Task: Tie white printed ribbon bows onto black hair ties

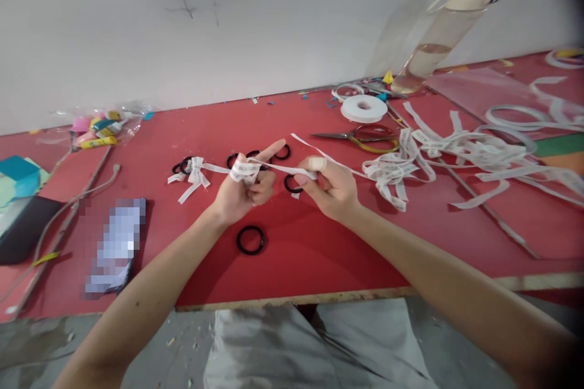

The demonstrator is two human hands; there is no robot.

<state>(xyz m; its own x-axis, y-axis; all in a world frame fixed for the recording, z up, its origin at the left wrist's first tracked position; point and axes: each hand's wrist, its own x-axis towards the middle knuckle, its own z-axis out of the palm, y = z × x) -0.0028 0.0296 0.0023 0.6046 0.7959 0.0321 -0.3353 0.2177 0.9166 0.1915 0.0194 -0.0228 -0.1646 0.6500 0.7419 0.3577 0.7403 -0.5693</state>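
Observation:
A white printed ribbon [287, 168] is stretched between my two hands above the red table. Its one end wraps around the thumb of my left hand [246, 187]; the index finger there points out, while the other fingers are curled. My right hand [329, 185] pinches the ribbon between thumb and fingers. Below my hands lies a black hair tie [250, 240]. Another hair tie [292, 183] is partly hidden by my right hand, and more lie behind my left. To the left sits a white ribbon bow [196, 177] beside black hair ties [183, 166].
Scissors [353, 135] lie behind my right hand, near a white ribbon spool [364, 109]. Tangled ribbon [410, 161] covers the right side. A tall water bottle [440, 36] leans at the wall. A phone [118, 246] and a cable [64, 209] lie left.

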